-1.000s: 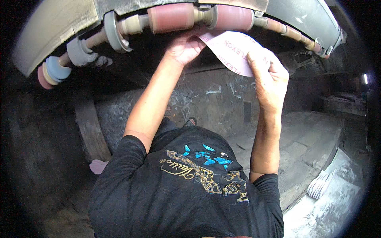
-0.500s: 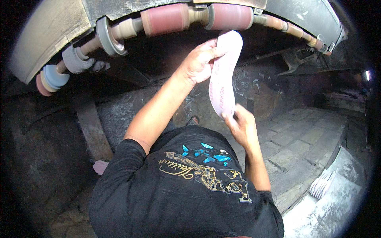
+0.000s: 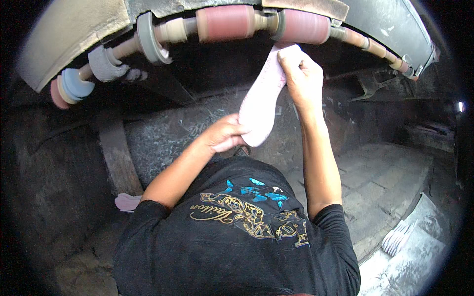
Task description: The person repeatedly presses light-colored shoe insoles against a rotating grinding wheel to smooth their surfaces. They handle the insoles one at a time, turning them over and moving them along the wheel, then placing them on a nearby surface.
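Observation:
A pale pink shoe insole (image 3: 261, 106) stretches between my two hands, just under a row of spinning rollers. My right hand (image 3: 303, 79) pinches its narrower far end, thumb on top, close below a red abrasive drum (image 3: 303, 27). The far edge of the insole meets or nearly meets that drum; I cannot tell which. At the wide near end, my left hand (image 3: 228, 134) grips the left edge with its thumb over the surface and its fingers underneath.
A second red drum (image 3: 224, 23), a grey wheel (image 3: 150, 39) and a blue disc (image 3: 76, 86) share the shaft under a metal hood (image 3: 79, 29). Several insoles (image 3: 397, 237) lie stacked at lower right on a dusty surface. Pinkish pieces (image 3: 127, 202) lie at lower left.
The insole has been turned end for end. My right hand has moved up to its far end by the drum, and my left hand has come down to the near end.

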The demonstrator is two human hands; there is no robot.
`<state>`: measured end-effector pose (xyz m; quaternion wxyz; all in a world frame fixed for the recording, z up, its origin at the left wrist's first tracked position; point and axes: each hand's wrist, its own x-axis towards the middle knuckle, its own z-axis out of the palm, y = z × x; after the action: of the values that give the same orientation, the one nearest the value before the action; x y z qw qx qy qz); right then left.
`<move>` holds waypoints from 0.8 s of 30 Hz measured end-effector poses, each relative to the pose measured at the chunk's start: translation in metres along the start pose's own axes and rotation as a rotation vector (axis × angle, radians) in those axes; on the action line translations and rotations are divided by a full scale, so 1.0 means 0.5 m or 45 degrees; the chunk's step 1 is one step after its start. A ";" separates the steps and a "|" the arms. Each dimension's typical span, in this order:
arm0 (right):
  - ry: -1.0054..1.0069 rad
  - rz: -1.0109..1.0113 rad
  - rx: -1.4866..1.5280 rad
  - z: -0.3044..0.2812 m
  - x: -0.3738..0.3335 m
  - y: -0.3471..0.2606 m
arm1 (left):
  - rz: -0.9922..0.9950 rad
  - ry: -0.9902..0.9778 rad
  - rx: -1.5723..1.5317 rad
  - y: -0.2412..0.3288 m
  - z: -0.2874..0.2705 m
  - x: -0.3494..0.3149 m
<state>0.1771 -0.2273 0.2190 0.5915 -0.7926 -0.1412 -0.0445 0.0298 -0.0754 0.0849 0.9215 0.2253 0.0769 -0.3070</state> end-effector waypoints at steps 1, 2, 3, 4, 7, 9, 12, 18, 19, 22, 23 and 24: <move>-0.014 -0.037 0.019 -0.004 -0.006 -0.003 | 0.115 0.059 0.026 0.012 -0.018 0.000; -0.024 -0.049 0.011 -0.007 -0.010 -0.008 | 0.236 0.087 0.031 0.029 -0.035 0.003; -0.031 -0.062 0.003 -0.012 -0.013 -0.013 | 0.302 0.115 0.012 0.052 -0.053 0.007; -0.036 -0.075 -0.005 -0.016 -0.015 -0.019 | 0.381 0.113 -0.009 0.078 -0.070 0.017; -0.026 -0.005 -0.088 -0.023 -0.011 -0.037 | 0.555 0.117 -0.110 0.157 -0.110 0.080; -0.038 0.083 0.002 -0.028 -0.010 -0.045 | 0.621 0.009 -0.148 0.198 -0.124 0.122; -0.032 0.134 0.031 -0.044 -0.015 -0.044 | 0.501 -0.035 -0.053 0.205 -0.127 0.139; -0.022 0.042 -0.215 -0.042 0.010 0.000 | 0.054 -0.048 -0.190 0.030 -0.061 0.030; -0.015 0.036 -0.216 -0.032 0.020 0.008 | -0.016 -0.089 -0.177 0.003 -0.046 0.015; 0.048 0.049 -0.259 -0.005 0.037 0.018 | -0.121 -0.107 -0.242 -0.040 -0.018 -0.011; 0.067 0.041 -0.281 -0.001 0.039 0.017 | -0.068 -0.097 -0.248 -0.039 -0.018 -0.015; 0.095 0.044 -0.301 0.000 0.039 0.013 | -0.018 -0.089 -0.254 -0.036 -0.020 -0.015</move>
<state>0.1978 -0.2259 0.2175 0.4995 -0.8569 -0.0992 -0.0799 0.0129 -0.0793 0.0715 0.9393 0.1212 0.0765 -0.3118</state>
